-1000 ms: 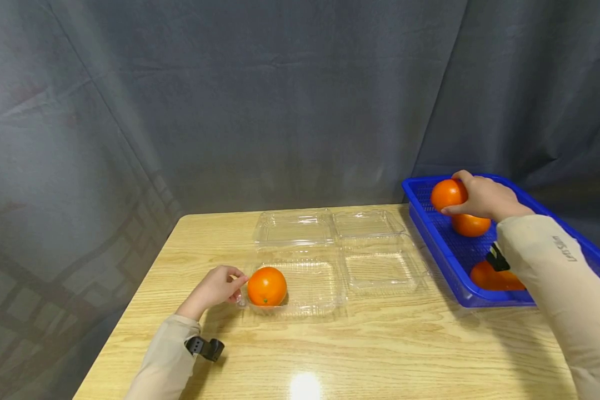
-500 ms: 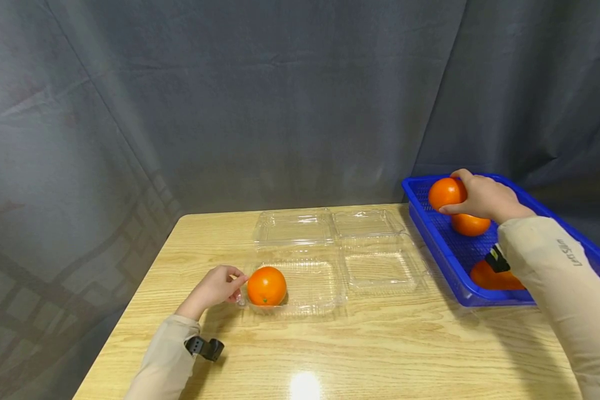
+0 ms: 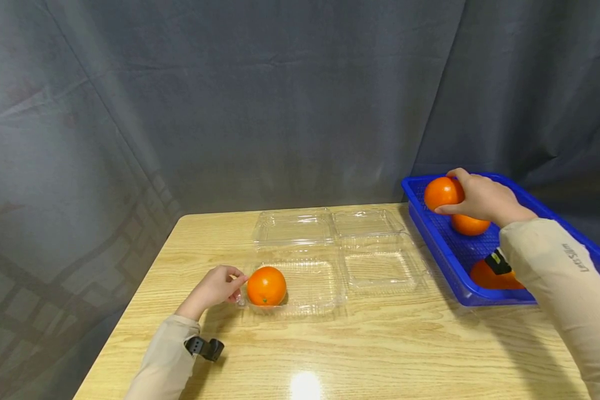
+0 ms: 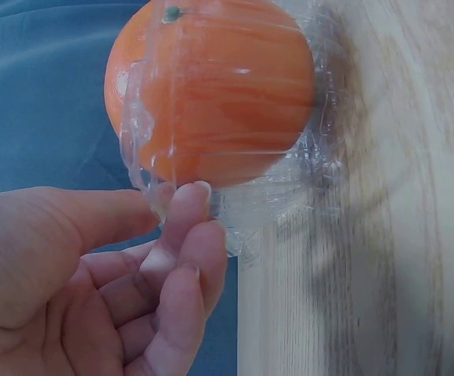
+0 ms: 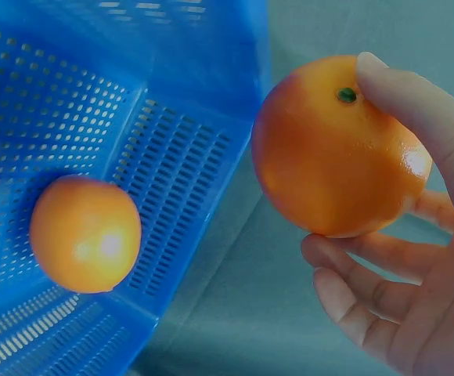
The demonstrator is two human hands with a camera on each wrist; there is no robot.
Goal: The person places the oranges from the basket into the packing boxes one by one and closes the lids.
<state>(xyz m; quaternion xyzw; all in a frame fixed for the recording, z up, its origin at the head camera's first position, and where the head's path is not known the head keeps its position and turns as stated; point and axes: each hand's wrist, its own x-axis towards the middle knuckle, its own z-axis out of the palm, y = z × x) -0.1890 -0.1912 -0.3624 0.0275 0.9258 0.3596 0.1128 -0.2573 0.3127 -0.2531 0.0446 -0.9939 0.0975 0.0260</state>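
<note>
My right hand (image 3: pixel 482 199) grips an orange (image 3: pixel 443 194) above the blue basket (image 3: pixel 437 250), thumb on one side and fingers on the other. In the right wrist view the held orange (image 5: pixel 336 149) shows its green stem spot. My left hand (image 3: pixel 219 289) pinches the left edge of a clear plastic clamshell box (image 3: pixel 312 283) between thumb and forefinger. One orange (image 3: pixel 266 286) sits at the left end of that box, close to my fingertips. The left wrist view shows this orange (image 4: pixel 219 86) behind the clear wall, with my fingers (image 4: pixel 188 211) at the rim.
A second clear clamshell box (image 3: pixel 380 269) lies open to the right of the first, their lids (image 3: pixel 295 228) laid back. Inside the basket are another orange (image 3: pixel 470 225) and more orange fruit (image 3: pixel 492 276) partly behind my sleeve. A grey curtain (image 3: pixel 280 111) hangs behind the wooden table (image 3: pixel 380 344).
My right hand has shifted slightly left with the orange in its grip, over the basket. The left hand and the boxes have stayed in place.
</note>
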